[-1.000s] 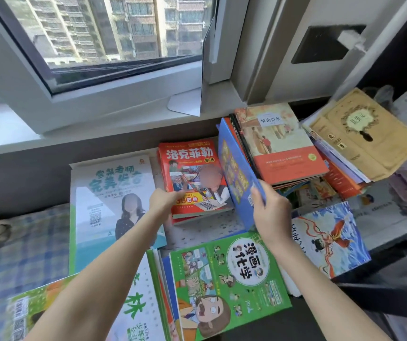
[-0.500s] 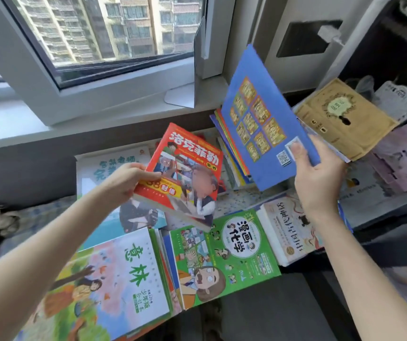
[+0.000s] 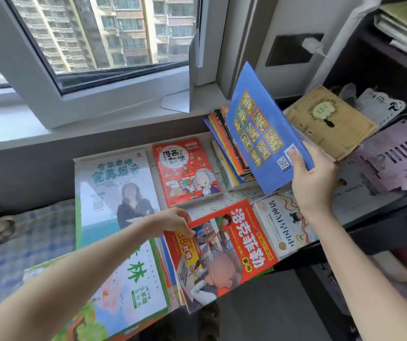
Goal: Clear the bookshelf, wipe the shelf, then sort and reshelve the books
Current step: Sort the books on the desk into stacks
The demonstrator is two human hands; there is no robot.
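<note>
Head view: fingers of the left hand (image 3: 173, 222) pinch the top corner of a red book (image 3: 224, 252). It lies flat at the lower middle of the frame. The thumb and fingers of the right hand (image 3: 313, 185) grip the bottom corner of a blue book (image 3: 264, 134). It is held up, tilted, at the upper right, over a stack (image 3: 229, 153).

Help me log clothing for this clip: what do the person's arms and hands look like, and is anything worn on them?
Both are bare. The left hand and right hand have no gloves, and no rings show. The left forearm and right forearm show no sleeve up to the picture's edge, and neither wrist carries a watch or bracelet.
</note>
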